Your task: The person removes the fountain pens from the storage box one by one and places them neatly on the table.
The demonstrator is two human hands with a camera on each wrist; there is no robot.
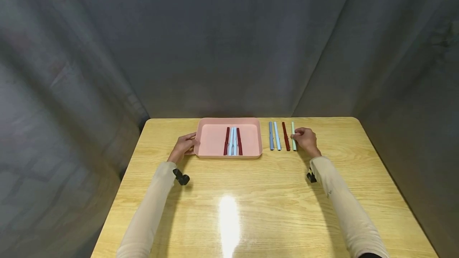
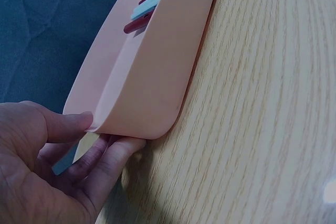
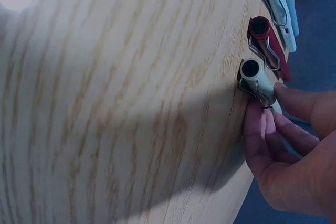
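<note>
A slim, pale green pen (image 1: 293, 141), smooth-barrelled with a metal clip, lies at the right end of a row on a wood-grain table (image 1: 265, 210), pinched between the thumb and fingertips of the right hand (image 1: 306, 140). Just beside it, parallel and slightly apart, lie a dark red pen (image 1: 285, 136), a light blue pen (image 1: 277, 135) and a grey-blue pen (image 1: 271, 135). To their left sits a shallow pink plastic tray (image 1: 211, 138) with rounded corners, holding two dark red and two light blue pens side by side. The left hand (image 1: 184, 145) grips the tray's left rim, thumb on top and fingers curled beneath. Grey cloth hangs behind the table.
</note>
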